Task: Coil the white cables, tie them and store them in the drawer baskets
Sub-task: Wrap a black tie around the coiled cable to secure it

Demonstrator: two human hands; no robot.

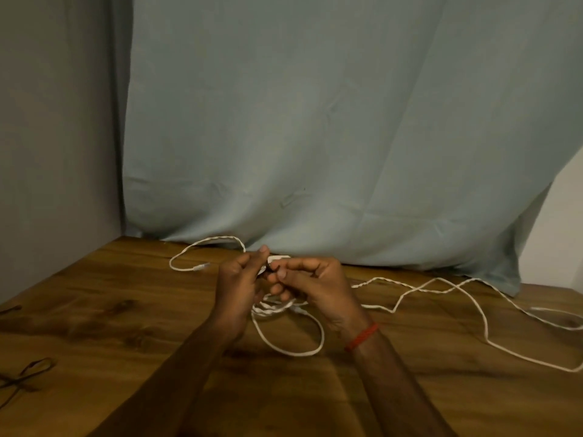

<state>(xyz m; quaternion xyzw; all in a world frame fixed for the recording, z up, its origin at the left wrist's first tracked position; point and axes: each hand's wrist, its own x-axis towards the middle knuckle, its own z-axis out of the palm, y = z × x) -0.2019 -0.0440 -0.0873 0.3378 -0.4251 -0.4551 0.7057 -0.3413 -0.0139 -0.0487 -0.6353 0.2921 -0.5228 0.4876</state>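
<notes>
Both hands work over the middle of a wooden table (126,310), close together and raised a little above it. The left hand (239,288) has its fingers curled, and its thumb and forefinger pinch one side of a small white end piece (279,257). The right hand (315,285) pinches the other side of this piece with thumb and forefinger, while its other fingers are bent under it. What kind of plug this piece is, I cannot tell, because it is small and partly covered by the fingers.

The white cable (291,350) hangs from the hands and lies under them in some loose loops on the table, the largest loop toward the near side. A twisted white strand (377,279) runs from the loops to the right and wanders far across the table to its right edge. Another strand (220,238) makes an arc to the left of the hands and ends in a small connector (202,266). If these strands are one cable or several, I cannot tell.

The right wrist wears a red thread (362,337). Dark straps (34,370) lie at the left edge of the table, well apart from the cable. A pale blue-green cloth (315,121) hangs behind the table
</notes>
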